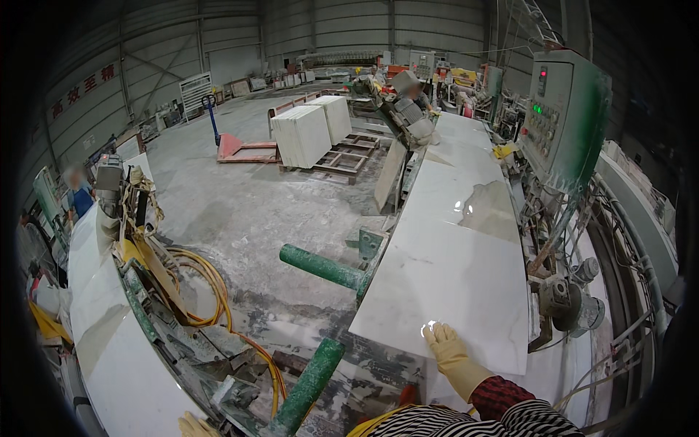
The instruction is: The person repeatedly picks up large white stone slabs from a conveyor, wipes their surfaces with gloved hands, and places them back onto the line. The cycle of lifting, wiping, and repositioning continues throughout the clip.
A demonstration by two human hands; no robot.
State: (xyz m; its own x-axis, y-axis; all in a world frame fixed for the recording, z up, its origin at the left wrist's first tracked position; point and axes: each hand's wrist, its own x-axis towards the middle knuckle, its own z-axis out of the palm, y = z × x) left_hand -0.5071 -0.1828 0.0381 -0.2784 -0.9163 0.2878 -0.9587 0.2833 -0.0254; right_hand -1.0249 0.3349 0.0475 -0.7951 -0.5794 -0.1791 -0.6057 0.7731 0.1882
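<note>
My right hand [450, 353], in a cream rubber glove, lies flat on the near end of a glossy white stone slab [444, 284], its fingers stretched out and nothing in them. A grey-beige patch [491, 211] shows farther along this surface. At the bottom edge, only the gloved fingers of my left hand [195, 424] come into view. They are stretched out beside a second white slab [138, 368] on the left; whether they touch it I cannot tell.
A control box [564, 109] with lit displays hangs over machinery and a motor [571, 302] on the right. Green rollers [320, 266] stick out between the two lines. Yellow hoses [218, 291] lie coiled on the floor. Farther off stand stacked slabs [302, 135], a pallet truck [213, 120] and other people.
</note>
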